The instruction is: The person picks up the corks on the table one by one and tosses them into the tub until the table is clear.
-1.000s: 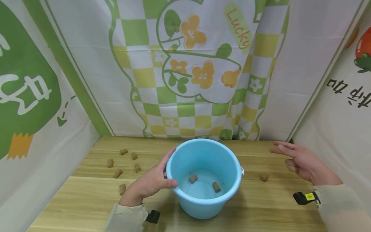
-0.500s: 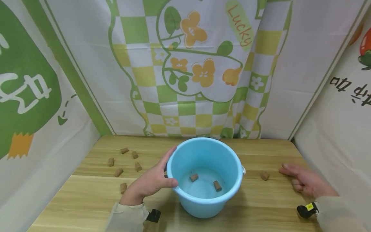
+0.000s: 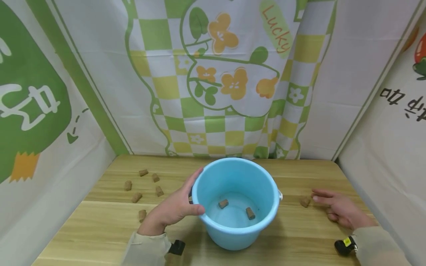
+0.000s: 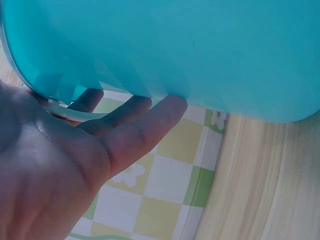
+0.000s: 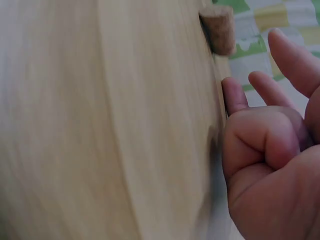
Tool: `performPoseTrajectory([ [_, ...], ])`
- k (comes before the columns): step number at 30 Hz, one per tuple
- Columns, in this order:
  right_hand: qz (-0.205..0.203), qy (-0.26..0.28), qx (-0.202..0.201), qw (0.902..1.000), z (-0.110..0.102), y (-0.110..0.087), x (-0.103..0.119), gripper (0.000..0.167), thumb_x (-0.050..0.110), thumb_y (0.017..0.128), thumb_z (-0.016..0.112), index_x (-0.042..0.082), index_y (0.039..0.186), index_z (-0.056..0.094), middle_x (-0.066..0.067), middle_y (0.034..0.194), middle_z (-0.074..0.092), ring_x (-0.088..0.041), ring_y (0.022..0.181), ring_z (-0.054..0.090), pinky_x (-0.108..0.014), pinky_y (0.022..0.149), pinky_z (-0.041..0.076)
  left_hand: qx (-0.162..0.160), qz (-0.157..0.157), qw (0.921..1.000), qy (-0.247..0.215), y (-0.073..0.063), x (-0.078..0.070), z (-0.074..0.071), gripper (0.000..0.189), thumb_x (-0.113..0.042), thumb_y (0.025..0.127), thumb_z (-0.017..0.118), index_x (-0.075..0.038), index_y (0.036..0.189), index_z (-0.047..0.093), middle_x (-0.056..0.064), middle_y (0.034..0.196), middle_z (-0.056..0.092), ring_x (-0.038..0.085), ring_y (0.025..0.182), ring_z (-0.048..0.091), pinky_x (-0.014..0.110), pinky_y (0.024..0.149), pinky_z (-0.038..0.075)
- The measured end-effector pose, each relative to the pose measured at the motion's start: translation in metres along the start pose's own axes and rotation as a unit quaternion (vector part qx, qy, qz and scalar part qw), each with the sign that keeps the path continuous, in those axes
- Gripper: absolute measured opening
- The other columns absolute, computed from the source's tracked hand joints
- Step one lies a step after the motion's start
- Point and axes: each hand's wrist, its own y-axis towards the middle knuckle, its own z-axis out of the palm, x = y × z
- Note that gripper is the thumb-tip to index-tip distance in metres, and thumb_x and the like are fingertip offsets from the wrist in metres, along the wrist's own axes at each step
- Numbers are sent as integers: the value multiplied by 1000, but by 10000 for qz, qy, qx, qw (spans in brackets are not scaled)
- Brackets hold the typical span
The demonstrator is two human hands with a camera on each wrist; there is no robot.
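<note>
A light blue bucket (image 3: 235, 238) stands upright on the wooden table, with two brown corks inside; one cork (image 3: 250, 213) lies to the right on its floor. My left hand (image 3: 176, 208) grips the bucket's left rim, its thumb at the front edge. In the left wrist view, the fingers (image 4: 145, 131) of that hand rest against the bucket's outer wall. Right of the bucket, a single cork (image 3: 304, 201) lies on the table. Close beside it is my right hand (image 3: 342, 210), thumb and forefinger extended, other fingers bent. The right wrist view shows a gap between this cork (image 5: 219, 30) and the fingertips.
Several loose corks are scattered on the table's left side, among them a cork (image 3: 142, 215) near my left wrist. A white bucket handle (image 4: 80, 114) passes by the left fingers. A checked curtain (image 3: 229, 136) hangs behind the wooden table (image 3: 100, 229), with printed cloth walls on both sides.
My right hand has come down to the table and then moved left, close to the lone cork. The left hand and bucket have stayed in place.
</note>
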Motion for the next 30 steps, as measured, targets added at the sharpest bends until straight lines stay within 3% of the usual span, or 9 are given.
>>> performPoseTrajectory([
  [5, -91, -592, 112, 9981, 13, 3, -1, 75, 17, 95, 70, -8, 152, 28, -16, 138, 53, -1, 46, 31, -19, 42, 32, 30, 27, 10000, -33, 1, 1, 0, 115, -48, 80, 83, -31, 160, 3, 18, 156, 25, 47, 130, 40, 57, 97, 44],
  [10, -100, -1452, -194, 9892, 26, 2, 6, 75, 20, 90, 76, -6, 149, 38, -29, 145, 44, -5, 45, 31, -23, 40, 35, 37, 32, 10000, -32, 1, 1, 0, 114, -49, 79, 83, -32, 160, 4, 17, 156, 25, 47, 130, 40, 58, 97, 44],
  [12, -236, -2108, -324, 9767, 31, 1, 10, 73, 24, 88, 78, -6, 146, 44, -29, 142, 47, -11, 57, 50, -27, 52, 46, 23, 21, 10000, -15, 1, 1, 0, 114, -49, 79, 83, -32, 160, 4, 17, 156, 26, 47, 130, 40, 58, 97, 44],
  [14, -452, -2790, -442, 9582, 36, 0, 13, 68, 25, 87, 79, -6, 140, 51, -29, 135, 53, -24, 80, 63, -39, 73, 52, 9, 4, 10000, -3, 1, 0, 0, 114, -49, 79, 83, -32, 160, 4, 17, 155, 26, 47, 129, 40, 58, 97, 44],
  [16, -690, -3280, -545, 9406, 39, 0, 14, 60, 24, 88, 78, -7, 135, 56, -28, 130, 58, -38, 107, 60, -52, 93, 45, -8, -11, 10000, 5, 1, 0, 0, 115, -48, 79, 83, -32, 160, 4, 17, 155, 27, 47, 129, 41, 57, 97, 44],
  [17, -772, -3394, -578, 9357, 40, 0, 14, 57, 22, 89, 77, -8, 133, 57, -28, 129, 59, -44, 119, 52, -57, 99, 38, -16, -23, 10000, 3, 1, 0, 0, 115, -48, 79, 84, -32, 160, 4, 17, 155, 26, 47, 129, 41, 57, 97, 44],
  [18, -811, -3427, -624, 9339, 41, 0, 14, 53, 21, 90, 76, -8, 131, 59, -27, 128, 60, -47, 120, 50, -61, 100, 35, -15, -32, 10000, -7, 1, 0, 0, 115, -48, 79, 84, -32, 160, 4, 17, 156, 26, 47, 129, 41, 57, 97, 44],
  [23, -725, -3207, -739, 9415, 40, -1, 13, 48, 21, 92, 73, -7, 129, 60, -27, 132, 57, -52, 127, 41, -64, 103, 29, -10, -52, 10000, -44, 0, 0, 1, 115, -48, 79, 84, -32, 160, 4, 17, 156, 26, 47, 130, 40, 57, 97, 44],
  [30, -548, -3024, -755, 9486, 37, -2, 13, 45, 23, 97, 67, -7, 131, 60, -27, 133, 56, -51, 128, 41, -63, 104, 30, -40, -82, 9999, 41, 0, 0, 0, 115, -49, 79, 83, -32, 160, 3, 16, 156, 26, 46, 129, 41, 57, 97, 44],
])
